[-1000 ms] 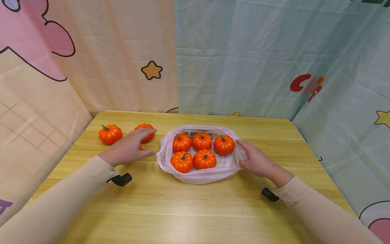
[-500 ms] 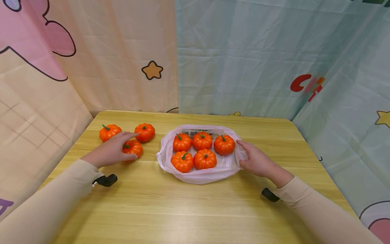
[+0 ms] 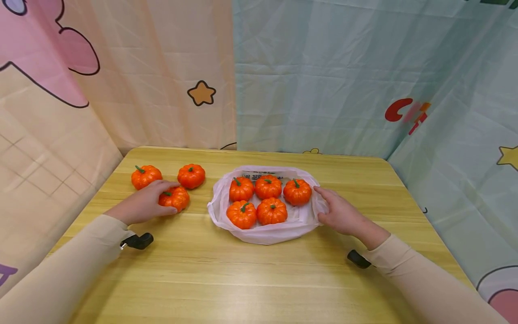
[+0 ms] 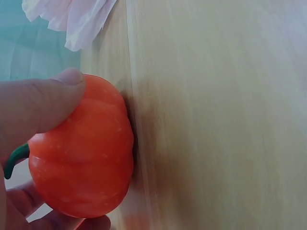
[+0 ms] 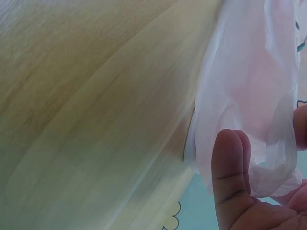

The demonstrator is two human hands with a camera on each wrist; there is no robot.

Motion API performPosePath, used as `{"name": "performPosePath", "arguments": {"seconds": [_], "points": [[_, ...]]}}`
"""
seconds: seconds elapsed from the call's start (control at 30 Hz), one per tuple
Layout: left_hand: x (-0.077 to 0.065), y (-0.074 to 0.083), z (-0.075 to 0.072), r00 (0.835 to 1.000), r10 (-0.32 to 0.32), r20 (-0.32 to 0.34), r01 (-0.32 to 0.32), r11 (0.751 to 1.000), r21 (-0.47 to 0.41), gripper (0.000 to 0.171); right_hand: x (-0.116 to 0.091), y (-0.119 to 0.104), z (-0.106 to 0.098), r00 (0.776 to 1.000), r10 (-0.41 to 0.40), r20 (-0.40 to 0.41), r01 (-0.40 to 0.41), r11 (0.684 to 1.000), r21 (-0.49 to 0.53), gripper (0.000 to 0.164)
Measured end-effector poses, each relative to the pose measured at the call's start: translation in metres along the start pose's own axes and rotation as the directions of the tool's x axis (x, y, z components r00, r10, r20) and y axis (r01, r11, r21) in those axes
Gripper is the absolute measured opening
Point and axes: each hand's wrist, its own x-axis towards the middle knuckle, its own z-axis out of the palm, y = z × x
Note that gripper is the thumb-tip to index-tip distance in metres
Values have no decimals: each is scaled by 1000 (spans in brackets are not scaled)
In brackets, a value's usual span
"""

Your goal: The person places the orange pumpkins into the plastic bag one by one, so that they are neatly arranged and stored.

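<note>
My left hand [image 3: 146,200] holds a small orange pumpkin [image 4: 88,153] with a green stem. In the left wrist view the thumb lies on one side of it and fingers curl round the other, with the pumpkin close against the tabletop. My right hand [image 3: 344,211] is at the right end of a pale pink plastic bag [image 3: 267,238]. In the right wrist view, its thumb and fingers are spread on either side of the bag's crumpled edge [image 5: 273,177], touching it. Inside the open bag sit several like pumpkins [image 3: 272,211] in two rows.
Two more pumpkins stand on the wooden table [image 3: 251,279] near the left hand: one at the far left [image 3: 146,177], another behind the held one [image 3: 191,176]. Printed curtains [image 3: 336,81] hang close behind the table and along its sides.
My left hand has moved left from beside the bag to the nearest loose pumpkin and taken hold of it. The right hand has stayed at the bag's edge.
</note>
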Motion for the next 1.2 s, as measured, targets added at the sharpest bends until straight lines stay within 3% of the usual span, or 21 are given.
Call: {"name": "performPosePath", "arguments": {"seconds": [1.2], "points": [[0,-5,5,1000,-25,-14,25,999,-46,75,-3,3,3,998,-43,-41,43,999,-16,82]]}}
